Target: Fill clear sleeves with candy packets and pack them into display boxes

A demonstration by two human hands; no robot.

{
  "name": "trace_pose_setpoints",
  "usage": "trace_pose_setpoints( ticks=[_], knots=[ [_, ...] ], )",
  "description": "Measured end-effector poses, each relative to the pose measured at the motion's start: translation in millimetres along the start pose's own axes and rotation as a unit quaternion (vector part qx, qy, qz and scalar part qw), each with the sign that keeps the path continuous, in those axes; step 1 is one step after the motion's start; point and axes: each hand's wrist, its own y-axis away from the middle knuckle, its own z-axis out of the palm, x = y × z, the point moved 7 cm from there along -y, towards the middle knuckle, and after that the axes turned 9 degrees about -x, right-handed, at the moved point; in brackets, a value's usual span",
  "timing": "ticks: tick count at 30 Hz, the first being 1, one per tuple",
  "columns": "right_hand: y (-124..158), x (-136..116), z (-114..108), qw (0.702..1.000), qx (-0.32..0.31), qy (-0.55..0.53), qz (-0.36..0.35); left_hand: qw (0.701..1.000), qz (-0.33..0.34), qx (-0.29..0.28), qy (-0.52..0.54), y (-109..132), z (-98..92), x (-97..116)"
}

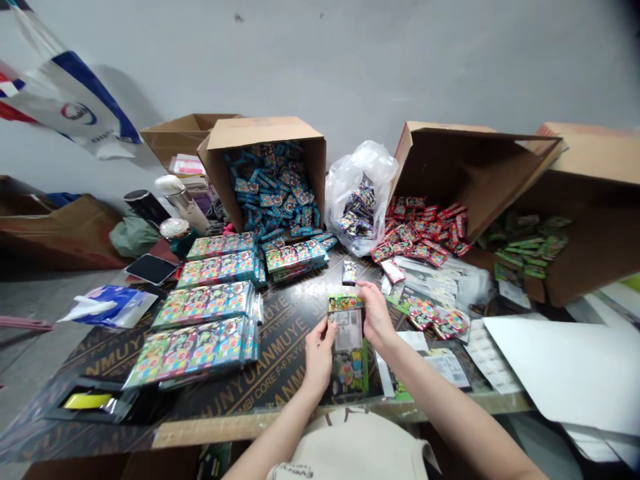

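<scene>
A clear plastic pouch with a dark, colourful printed panel is between my two hands near the table's front edge. At its upper left edge, my left hand is closed, thumb and fingers pinching the plastic. A small green packet lies across the pouch's top end. My right hand is closed at the right end of that packet, by the pouch's upper right edge; whether it grips one or both is hard to see. Just beyond my fingertips lies a small purple-and-white packet.
Boxes hold blue packets, red packets and green packets; a clear bag holds purple ones. Stacked filled packs stand left. Flat pouches and white sheets lie right. A phone is left.
</scene>
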Motion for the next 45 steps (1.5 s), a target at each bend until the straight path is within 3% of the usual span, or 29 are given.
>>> trace_pose_setpoints(
  ticks=[5, 10, 13, 17, 20, 24, 27, 30, 34, 40, 43, 45],
  knots=[
    [8.6, 5.2, -5.4, 0.999, 0.004, -0.007, 0.036, 0.993, -0.031, 0.056, 0.100, 7.2, 5.1, -11.3],
    [11.0, 3.5, 3.4, 0.995, -0.077, 0.001, 0.057, 0.968, -0.107, 0.070, 0.215, 1.9, 6.6, -19.9],
    [11.7, 2.2, 4.5, 0.992, -0.101, 0.020, 0.068, 0.960, -0.145, 0.078, 0.227, -6.1, 1.8, -19.7],
    [13.2, 2.7, -3.9, 0.993, -0.100, -0.007, 0.063, 0.969, -0.162, 0.059, 0.177, -19.7, -7.1, -8.4],
    [14.1, 12.3, -15.8, 0.991, -0.079, -0.050, 0.096, 0.977, -0.159, 0.036, 0.137, -28.5, -13.0, 3.2],
    [12.9, 24.0, -20.3, 0.985, -0.107, -0.001, 0.133, 0.996, -0.093, -0.005, 0.004, -36.3, -14.1, 26.3],
    [11.9, 19.9, -19.8, 0.986, -0.131, 0.039, 0.092, 0.995, -0.026, -0.031, -0.089, -37.3, -10.0, 45.9],
    [15.0, 6.5, -19.0, 0.983, -0.155, 0.096, 0.007, 0.975, 0.022, -0.082, -0.205, -39.4, -3.6, 61.6],
    [18.7, -8.5, -18.2, 0.964, -0.176, 0.188, -0.071, 0.969, -0.028, -0.114, -0.219, -48.8, -7.3, 58.4],
    [8.6, -11.6, -17.1, 0.953, -0.181, 0.239, -0.040, 0.974, -0.092, -0.155, -0.139, -58.2, -7.8, 47.3],
    [4.4, -11.1, -15.1, 0.948, -0.200, 0.247, -0.026, 0.965, -0.065, -0.171, -0.190, -58.8, -4.3, 52.8],
    [3.7, -12.8, -13.9, 0.943, -0.210, 0.255, -0.029, 0.951, -0.006, -0.160, -0.264, -56.2, -2.4, 63.1]
  ],
)
